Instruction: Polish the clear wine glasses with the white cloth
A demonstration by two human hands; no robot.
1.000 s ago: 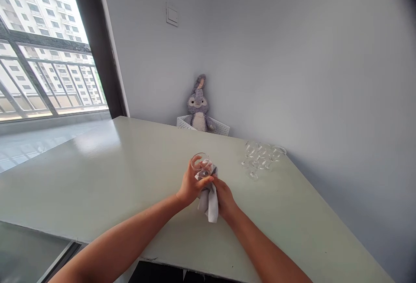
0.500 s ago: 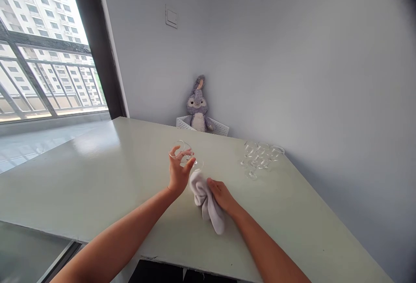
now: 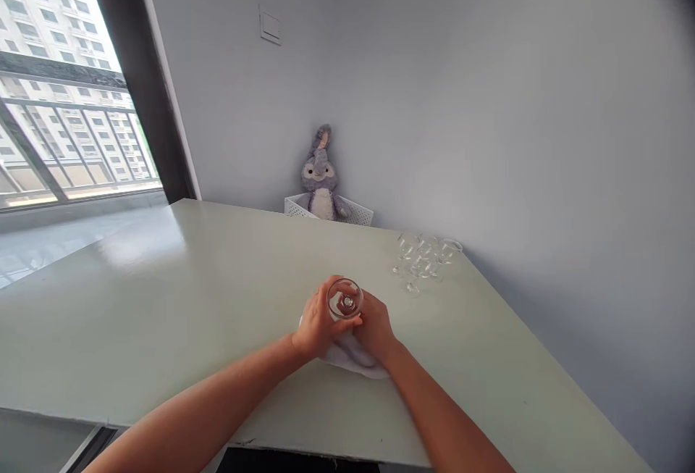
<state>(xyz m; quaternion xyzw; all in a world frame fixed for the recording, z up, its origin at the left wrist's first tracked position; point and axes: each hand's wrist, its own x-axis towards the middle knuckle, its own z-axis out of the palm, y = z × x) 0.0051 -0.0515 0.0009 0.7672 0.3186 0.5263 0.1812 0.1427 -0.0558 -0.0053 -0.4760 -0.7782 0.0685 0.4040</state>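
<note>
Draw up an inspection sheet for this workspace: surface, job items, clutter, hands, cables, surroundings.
Surface: pale, glossy table; light reflects at far left.
Job items: clear glass, rim toward the camera; pale cloth bunched beneath the hands; stemmed glasses grouped near the far right edge, count unclear.
Clutter: plush toy in a white perforated basket, beyond the far edge.
Hands: left hand holds the glass; right hand grips the cloth, fingertips hidden.
Cables: nothing seen.
Surroundings: grey walls, wall switch, window at left.
</note>
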